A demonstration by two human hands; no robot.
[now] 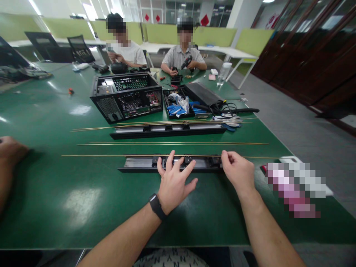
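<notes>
A black-edged metal rail (139, 163) with black blocks lies in front of me, and a long thin brass rod (91, 156) runs along its far side. My left hand (174, 181), a black band on its wrist, is spread over the rail's middle with the fingertips at the blocks and the rod. At the rail's right end my right hand (239, 172) has thumb and fingers pinched on the rod. The exact contact is partly hidden by the fingers. Beyond lie more thin brass rods (111, 144) and a second rail (128, 130) with rods across it.
Behind the rails stand an open black computer case (126, 98) and a tray with blue-and-white gloves (178, 105). Black cables (222, 108) lie to its right. Two people sit opposite, one holding a power drill (187, 62). Another person's hand (12, 150) rests at left.
</notes>
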